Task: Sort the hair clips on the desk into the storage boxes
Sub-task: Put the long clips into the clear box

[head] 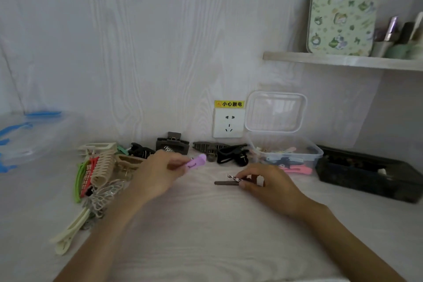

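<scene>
My left hand point(158, 174) holds a purple hair clip point(196, 161) just above the desk, its tip pointing right. My right hand point(265, 184) pinches thin dark clips point(229, 180), one with a black-and-white pattern, low over the desk. A clear storage box point(317, 152) at the back right holds several small coloured clips. A black storage box point(366, 181) stands further right. A pile of larger clips lies at the left: a beige claw clip point(103, 168), green clip point(79, 181), cream clips point(68, 233), with black claw clips point(172, 144) along the wall.
The clear box's lid point(275, 111) leans against the wall beside a wall socket point(229, 122). A big clear bin with blue latches point(27, 135) stands at the far left. A shelf point(343, 62) juts out at the upper right.
</scene>
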A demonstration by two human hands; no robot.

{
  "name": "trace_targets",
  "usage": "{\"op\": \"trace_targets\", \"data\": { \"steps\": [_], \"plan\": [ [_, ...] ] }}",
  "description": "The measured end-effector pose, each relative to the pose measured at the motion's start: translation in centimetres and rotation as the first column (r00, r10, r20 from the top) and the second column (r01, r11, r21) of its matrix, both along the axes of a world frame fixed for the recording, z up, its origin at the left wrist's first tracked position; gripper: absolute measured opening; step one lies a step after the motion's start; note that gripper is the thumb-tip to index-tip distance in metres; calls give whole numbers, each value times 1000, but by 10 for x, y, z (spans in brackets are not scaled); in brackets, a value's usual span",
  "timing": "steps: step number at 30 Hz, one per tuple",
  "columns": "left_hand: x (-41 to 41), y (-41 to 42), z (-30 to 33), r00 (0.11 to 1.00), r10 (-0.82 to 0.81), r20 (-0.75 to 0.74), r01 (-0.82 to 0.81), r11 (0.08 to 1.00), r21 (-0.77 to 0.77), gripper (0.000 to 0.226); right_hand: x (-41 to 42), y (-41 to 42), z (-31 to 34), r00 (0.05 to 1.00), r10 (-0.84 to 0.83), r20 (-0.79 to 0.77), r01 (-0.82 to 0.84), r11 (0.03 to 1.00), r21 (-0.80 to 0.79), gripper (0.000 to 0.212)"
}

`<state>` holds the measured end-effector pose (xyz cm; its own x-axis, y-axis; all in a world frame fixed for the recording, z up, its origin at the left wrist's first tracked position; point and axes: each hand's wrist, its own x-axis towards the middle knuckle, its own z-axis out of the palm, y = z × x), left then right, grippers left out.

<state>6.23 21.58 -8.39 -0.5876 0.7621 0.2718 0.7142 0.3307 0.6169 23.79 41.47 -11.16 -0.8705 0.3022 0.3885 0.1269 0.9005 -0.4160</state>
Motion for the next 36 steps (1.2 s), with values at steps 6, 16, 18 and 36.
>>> {"op": "trace_targets", "data": {
  "steps": [6,16,18,36],
  "plan": [
    [17,37,13,937,-83,338,-30,948,316,19,10,27,23,760,-226,-610,216,972,-91,14],
    [60,149,53,991,-123,-51,133,911,390,21,15,67,8,684,-480,-549,565,825,-17,26],
    [73,164,52,985,-128,-115,158,936,314,24,14,65,7,659,-545,-518,594,800,-86,28],
    [-23,4,-4,909,197,-367,-276,944,-178,32,17,47,11,710,-514,-481,596,802,23,27]
  ]
}}
